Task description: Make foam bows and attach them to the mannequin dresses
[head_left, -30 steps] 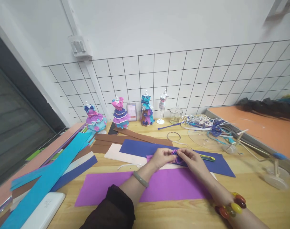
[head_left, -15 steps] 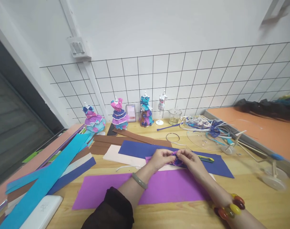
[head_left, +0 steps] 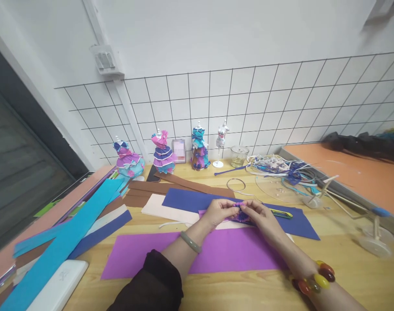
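Note:
A small gathered piece of purple and navy paper (head_left: 241, 214) is pinched between my two hands over the middle of the table. My left hand (head_left: 220, 212) holds its left side with thumb and fingertips. On its right side, the fingers of my right hand (head_left: 258, 213) are closed the same way. Below the hands lies a wide purple sheet (head_left: 232, 252). Behind them are a navy sheet (head_left: 184, 201) and a pale cream sheet (head_left: 164, 209). A yellow-green cutter (head_left: 282, 214) rests on the navy sheet, right of my right hand.
Small dress forms in ruffled paper dresses (head_left: 164, 153) and an undressed form (head_left: 221, 136) stand by the wall. A glass cup (head_left: 239, 156), a tangle of ribbons (head_left: 278, 166) and wooden sticks on clear discs (head_left: 375, 242) are rightward. Turquoise strips (head_left: 67, 237) overlap at left.
The view has shifted slightly. My fingers have changed position a little on the gathered paper, and more of its purple edge shows at the top. Both hands still hold it.

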Demonstrator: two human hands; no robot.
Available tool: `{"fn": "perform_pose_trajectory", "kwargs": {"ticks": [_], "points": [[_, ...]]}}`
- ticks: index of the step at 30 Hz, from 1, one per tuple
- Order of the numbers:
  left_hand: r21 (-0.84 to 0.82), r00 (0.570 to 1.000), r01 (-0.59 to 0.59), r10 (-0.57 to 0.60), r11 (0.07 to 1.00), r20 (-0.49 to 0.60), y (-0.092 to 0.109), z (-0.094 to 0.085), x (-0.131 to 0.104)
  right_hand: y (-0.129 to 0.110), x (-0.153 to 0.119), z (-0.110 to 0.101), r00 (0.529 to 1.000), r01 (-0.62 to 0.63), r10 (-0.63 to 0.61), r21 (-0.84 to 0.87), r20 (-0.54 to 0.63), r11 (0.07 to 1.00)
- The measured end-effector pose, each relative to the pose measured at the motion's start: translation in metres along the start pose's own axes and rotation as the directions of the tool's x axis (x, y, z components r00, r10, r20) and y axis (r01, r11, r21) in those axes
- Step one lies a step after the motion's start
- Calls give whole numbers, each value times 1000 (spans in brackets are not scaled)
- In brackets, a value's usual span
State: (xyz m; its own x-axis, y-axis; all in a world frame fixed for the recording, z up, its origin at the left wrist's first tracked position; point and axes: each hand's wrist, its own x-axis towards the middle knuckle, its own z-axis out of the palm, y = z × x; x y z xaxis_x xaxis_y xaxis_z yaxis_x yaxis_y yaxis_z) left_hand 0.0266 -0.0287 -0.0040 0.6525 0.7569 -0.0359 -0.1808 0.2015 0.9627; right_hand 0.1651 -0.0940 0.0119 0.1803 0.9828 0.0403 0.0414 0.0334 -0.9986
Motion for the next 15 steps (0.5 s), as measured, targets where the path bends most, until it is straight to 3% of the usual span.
{"fn": "perform_pose_trajectory", "kwargs": {"ticks": [3, 8, 15], "points": [[-22, 1000, -3, 3, 1000, -12, -1, 0, 1, 2, 1, -1, 1000, 6, -6, -17, -16, 1000], [-43, 998, -53, 51, 998, -49, -4, -3, 4, 6, 2, -3, 999, -37, 38, 96, -2, 995], [-67, 998, -53, 51, 996, -22, -6, -4, 5, 6, 2, -3, 998, -56, 52, 137, 33, 989]]}}
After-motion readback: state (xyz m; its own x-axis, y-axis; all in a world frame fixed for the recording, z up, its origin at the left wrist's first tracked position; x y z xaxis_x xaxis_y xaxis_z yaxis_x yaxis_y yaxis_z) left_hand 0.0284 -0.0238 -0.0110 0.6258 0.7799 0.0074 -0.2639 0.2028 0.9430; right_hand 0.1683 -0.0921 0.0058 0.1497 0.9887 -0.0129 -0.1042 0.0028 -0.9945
